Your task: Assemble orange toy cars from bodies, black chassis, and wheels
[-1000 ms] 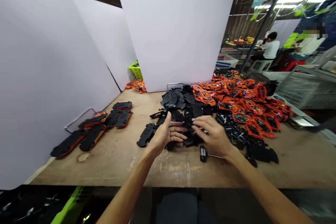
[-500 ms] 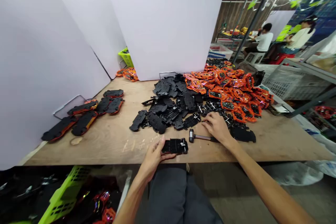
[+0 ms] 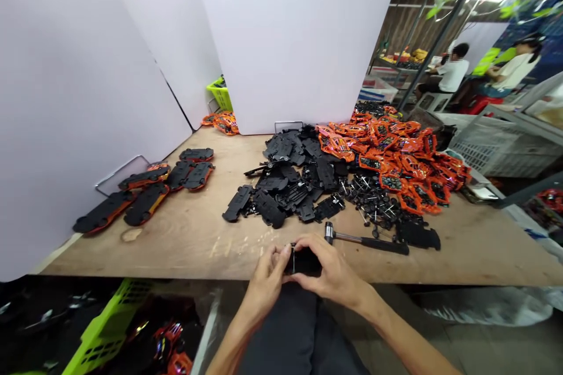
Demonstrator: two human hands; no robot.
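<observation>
Close to the table's front edge, my left hand (image 3: 266, 278) and my right hand (image 3: 334, 272) grip a toy car (image 3: 308, 262) from its two ends. Its dark inside faces up, and a thin metal axle (image 3: 294, 259) shows across it beside my left thumb. Both hands are closed around the car, so much of it is hidden. A hammer (image 3: 367, 241) with a black handle lies just beyond my right hand. Past it is a heap of wheel axles (image 3: 372, 199). Black car bases (image 3: 281, 187) are piled in front of me.
Orange car shells (image 3: 396, 155) are heaped at the right back. Several cars (image 3: 145, 205) lie base up at the left. White boards (image 3: 294, 41) stand behind the table (image 3: 185, 252). A green basket (image 3: 97, 328) sits below, and two people (image 3: 455, 73) sit farther back.
My right hand has come from the wheel axles to the car and grips it. The car has turned and moved slightly toward me in my left hand. The view has shifted a little.
</observation>
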